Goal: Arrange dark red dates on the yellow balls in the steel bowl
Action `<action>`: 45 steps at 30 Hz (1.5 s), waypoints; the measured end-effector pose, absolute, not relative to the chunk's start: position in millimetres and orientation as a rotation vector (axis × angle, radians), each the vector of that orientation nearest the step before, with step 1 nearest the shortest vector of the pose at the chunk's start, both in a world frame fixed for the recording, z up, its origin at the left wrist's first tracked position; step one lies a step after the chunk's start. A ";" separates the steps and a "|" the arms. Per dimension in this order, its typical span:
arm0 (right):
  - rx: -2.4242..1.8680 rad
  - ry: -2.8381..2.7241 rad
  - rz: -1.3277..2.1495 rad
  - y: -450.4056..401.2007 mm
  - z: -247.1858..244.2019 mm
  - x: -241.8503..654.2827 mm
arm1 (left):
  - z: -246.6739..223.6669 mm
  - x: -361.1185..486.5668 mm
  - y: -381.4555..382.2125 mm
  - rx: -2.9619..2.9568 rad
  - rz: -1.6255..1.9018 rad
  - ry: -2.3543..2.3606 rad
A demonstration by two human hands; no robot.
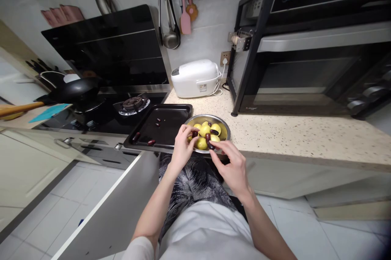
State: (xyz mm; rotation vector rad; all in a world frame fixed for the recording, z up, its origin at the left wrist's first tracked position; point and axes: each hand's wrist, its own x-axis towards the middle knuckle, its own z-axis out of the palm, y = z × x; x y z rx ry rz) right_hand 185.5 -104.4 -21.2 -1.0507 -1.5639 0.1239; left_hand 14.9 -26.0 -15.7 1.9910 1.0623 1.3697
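A steel bowl (226, 126) stands at the counter's front edge, holding several round yellow-green fruits (205, 131) with a few long dark grapes (214, 132) on top. Over the bowl's left side, my left hand (184, 146) pinches a dark red grape between thumb and fingers. My right hand (231, 164) reaches over the front right rim, its thumb and fingertips closed on another dark grape (210, 145). To the left lies a black baking tray (171, 117), with several dark grapes (151, 142) scattered on it.
Behind the bowl sits a white rice cooker (197, 79). The gas hob (132, 104) and a black wok (75, 89) are at the left, an oven (299, 77) at the right. Below the tray, a cabinet door (122, 199) stands open beside my legs.
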 end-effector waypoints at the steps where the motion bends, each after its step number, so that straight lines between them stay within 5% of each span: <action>1: -1.054 -1.563 0.125 -104.0 -22.0 186.6 | -14.5 16.6 -22.9 2.079 1.328 1.103; 17: -1.104 -1.523 0.132 -98.3 -33.5 199.2 | -15.8 15.9 -19.6 2.275 1.174 1.259; 31: -1.087 -1.578 0.231 -108.0 -28.2 182.9 | -10.8 15.8 -81.1 2.336 1.259 0.892; 45: -1.068 -1.578 0.178 -109.7 -26.9 185.1 | -5.2 10.6 -14.0 2.247 1.254 1.204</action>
